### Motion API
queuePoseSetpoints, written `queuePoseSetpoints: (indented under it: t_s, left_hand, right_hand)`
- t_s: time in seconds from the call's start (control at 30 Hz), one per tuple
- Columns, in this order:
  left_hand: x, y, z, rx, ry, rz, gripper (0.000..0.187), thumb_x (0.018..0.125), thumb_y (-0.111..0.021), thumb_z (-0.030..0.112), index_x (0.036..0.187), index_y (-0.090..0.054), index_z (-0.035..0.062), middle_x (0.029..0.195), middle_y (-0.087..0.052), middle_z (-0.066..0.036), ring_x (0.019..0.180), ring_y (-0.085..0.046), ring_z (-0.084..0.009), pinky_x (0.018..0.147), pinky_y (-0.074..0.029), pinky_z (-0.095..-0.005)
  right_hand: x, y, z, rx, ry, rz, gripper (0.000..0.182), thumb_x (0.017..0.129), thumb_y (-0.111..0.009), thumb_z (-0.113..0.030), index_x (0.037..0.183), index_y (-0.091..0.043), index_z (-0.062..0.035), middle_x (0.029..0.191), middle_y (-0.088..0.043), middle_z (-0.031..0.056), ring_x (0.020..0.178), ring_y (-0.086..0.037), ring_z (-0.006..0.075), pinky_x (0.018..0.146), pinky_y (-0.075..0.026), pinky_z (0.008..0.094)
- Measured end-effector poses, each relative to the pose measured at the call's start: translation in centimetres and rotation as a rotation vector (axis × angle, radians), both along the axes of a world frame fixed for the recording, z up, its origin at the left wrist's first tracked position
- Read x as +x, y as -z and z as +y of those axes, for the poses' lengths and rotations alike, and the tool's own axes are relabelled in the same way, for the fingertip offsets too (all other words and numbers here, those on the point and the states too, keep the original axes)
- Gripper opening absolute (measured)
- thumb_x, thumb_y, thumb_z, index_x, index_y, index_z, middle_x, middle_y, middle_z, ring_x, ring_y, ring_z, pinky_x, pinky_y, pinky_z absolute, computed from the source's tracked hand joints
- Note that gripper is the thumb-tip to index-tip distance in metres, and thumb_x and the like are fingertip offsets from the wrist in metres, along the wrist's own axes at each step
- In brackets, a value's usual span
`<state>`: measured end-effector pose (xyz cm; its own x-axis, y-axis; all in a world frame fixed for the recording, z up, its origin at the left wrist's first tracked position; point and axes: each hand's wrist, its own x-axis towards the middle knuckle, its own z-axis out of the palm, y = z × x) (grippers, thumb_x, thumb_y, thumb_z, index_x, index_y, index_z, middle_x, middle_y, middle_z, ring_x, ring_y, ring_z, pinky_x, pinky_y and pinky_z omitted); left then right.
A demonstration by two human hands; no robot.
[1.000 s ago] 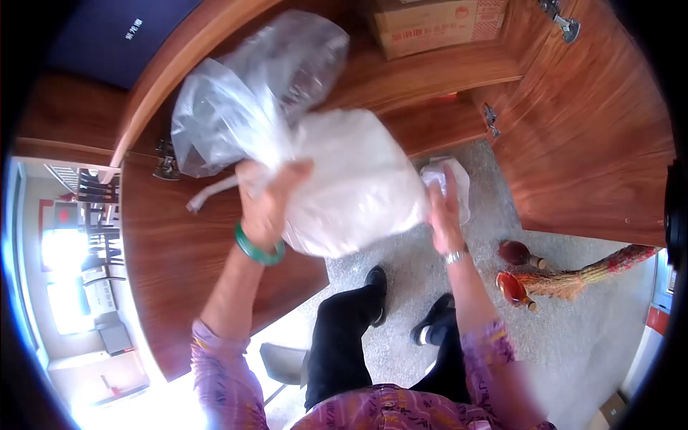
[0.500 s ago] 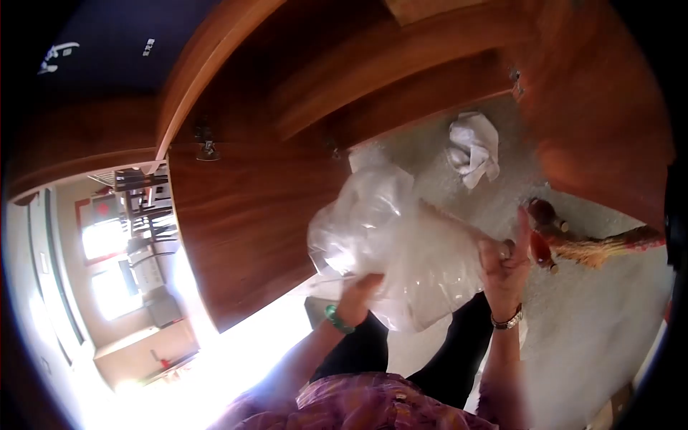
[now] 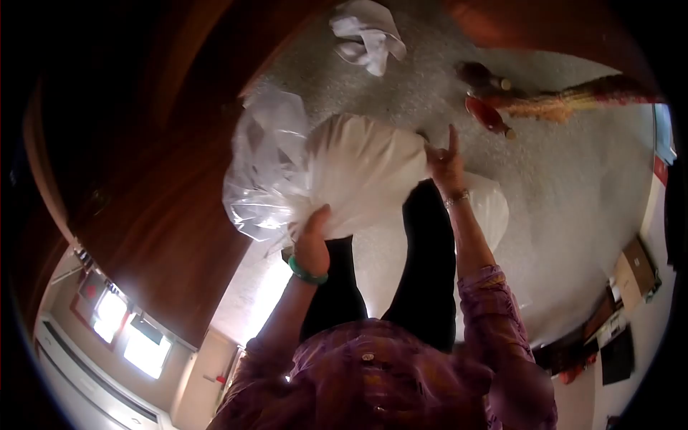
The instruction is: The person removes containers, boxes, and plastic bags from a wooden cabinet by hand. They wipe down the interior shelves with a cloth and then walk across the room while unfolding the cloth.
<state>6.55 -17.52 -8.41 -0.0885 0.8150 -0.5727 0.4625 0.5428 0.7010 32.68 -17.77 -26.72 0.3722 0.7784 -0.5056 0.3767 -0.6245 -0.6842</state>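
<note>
A bulky white plastic bag [image 3: 365,154] hangs between my hands in front of my legs. Its clear, crinkled loose end [image 3: 269,168] spreads out on the left. My left hand [image 3: 312,242], with a green bangle at the wrist, grips the bag where the clear part gathers. At the bag's right end, my right hand [image 3: 446,170] pinches the edge, one finger sticking up. What the bag contains cannot be made out. Behind my right wrist shows another pale translucent plastic piece [image 3: 489,208], partly hidden by the forearm.
Brown wooden panels [image 3: 158,215] stand close on the left. On the grey floor lie a crumpled white cloth [image 3: 369,36], a dark bottle [image 3: 481,75], a red bottle [image 3: 487,116] and a long straw-like bundle [image 3: 552,105]. A cardboard box [image 3: 634,272] is at far right.
My view has tipped downward and turned away from the cabinet. The bag has come nearer my body, its white part now turned towards me. Both hands still hold it.
</note>
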Motion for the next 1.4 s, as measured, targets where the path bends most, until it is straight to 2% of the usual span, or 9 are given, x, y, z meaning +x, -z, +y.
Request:
queuePoseSetpoints:
  t_s: [0.03,0.13,0.2,0.33,0.87,1.03,1.17,1.3,1.4]
  left_hand:
    - [-0.2,0.4,0.2,-0.135,-0.297,-0.177,0.021,0.082,-0.058,0.01,0.1,-0.062,-0.0001,0.109,-0.058,-0.012,0.101,-0.054,-0.0199,0.089,-0.042,-0.032]
    - [0.5,1.3,0.8,0.132,0.155,0.152,0.019,0.084,-0.056,0.009,0.097,-0.062,-0.0014,0.096,-0.064,-0.011,0.087,-0.058,-0.019,0.078,-0.044,-0.0319]
    - [3.6,2.2,1.9,-0.174,-0.425,-0.202,0.022,0.077,-0.066,0.012,0.092,-0.062,-0.0032,0.089,-0.063,-0.009,0.08,-0.055,-0.0133,0.07,-0.044,-0.029]
    - [3.4,6.7,2.0,-0.126,-0.449,-0.145,0.022,0.072,-0.069,0.014,0.077,-0.062,-0.0053,0.075,-0.061,-0.006,0.07,-0.054,-0.0111,0.063,-0.043,-0.0285]
    - [13.3,13.4,7.2,-0.09,0.058,-0.203,0.025,0.074,-0.067,0.017,0.077,-0.063,-0.007,0.072,-0.065,-0.01,0.067,-0.06,-0.0162,0.061,-0.045,-0.0301]
    - [15.5,9.4,6.3,-0.167,0.154,-0.161,0.02,0.074,-0.068,0.011,0.077,-0.064,-0.008,0.074,-0.066,-0.011,0.069,-0.061,-0.015,0.062,-0.047,-0.0296]
    - [17.2,4.9,4.4,0.161,0.397,-0.258,0.017,0.078,-0.064,0.015,0.081,-0.064,-0.0025,0.077,-0.066,-0.011,0.073,-0.062,-0.0192,0.065,-0.048,-0.0301]
    - [18.7,-1.5,2.7,-0.108,0.576,-0.573,0.018,0.077,-0.064,0.019,0.071,-0.063,0.0018,0.066,-0.063,-0.009,0.063,-0.063,-0.0242,0.056,-0.046,-0.0317]
    - [20.8,-5.3,-0.3,0.11,0.983,-0.35,0.009,0.071,-0.068,0.012,0.071,-0.064,0.0038,0.067,-0.064,-0.008,0.064,-0.063,-0.0156,0.059,-0.047,-0.0285]
  right_hand:
    - [-0.4,-1.0,-1.2,-0.056,0.06,0.093,0.078,0.077,-0.067,-0.019,0.137,-0.02,-0.0011,0.063,-0.059,0.0101,0.06,-0.058,0.021,0.056,-0.046,0.0338]
    - [-1.0,-1.0,-4.7,-0.175,0.122,0.114,0.079,0.078,-0.065,-0.017,0.137,-0.015,0.0013,0.064,-0.062,0.0088,0.061,-0.059,0.02,0.06,-0.046,0.0324]
    - [-0.2,-1.7,-6.2,-0.101,0.136,0.111,0.077,0.08,-0.063,-0.014,0.137,-0.015,0.0028,0.063,-0.061,0.0059,0.059,-0.058,0.0155,0.063,-0.046,0.0289]
    - [-0.1,-3.5,-6.2,-0.211,0.322,0.303,0.07,0.08,-0.062,-0.015,0.135,-0.021,-0.0002,0.065,-0.061,0.0051,0.058,-0.059,0.0128,0.055,-0.047,0.0252]
    - [2.0,-5.5,-8.6,-0.246,0.341,0.209,0.067,0.078,-0.066,-0.012,0.132,-0.029,-0.0009,0.08,-0.063,0.0115,0.06,-0.058,0.0124,0.056,-0.049,0.0249]
    - [2.4,-11.2,-2.6,0.115,0.251,0.197,0.103,0.063,-0.081,-0.027,0.139,-0.015,-0.0056,0.113,-0.055,0.0215,0.102,-0.055,0.0297,0.086,-0.046,0.0374]
    - [1.5,-16.1,2.3,0.266,0.214,0.205,0.119,0.054,-0.084,-0.033,0.14,-0.007,-0.0032,0.113,-0.052,0.0274,0.1,-0.054,0.0377,0.088,-0.043,0.039]
    - [3.7,-22.3,0.3,0.156,0.547,0.516,0.103,0.058,-0.075,-0.015,0.139,-0.012,-0.002,0.112,-0.052,0.0268,0.095,-0.056,0.0358,0.082,-0.046,0.0374]
    - [5.4,-27.5,-4.3,0.376,0.851,0.34,0.069,0.064,-0.06,0.001,0.129,-0.035,0.0019,0.115,-0.054,0.0123,0.101,-0.054,0.0213,0.084,-0.046,0.0304]
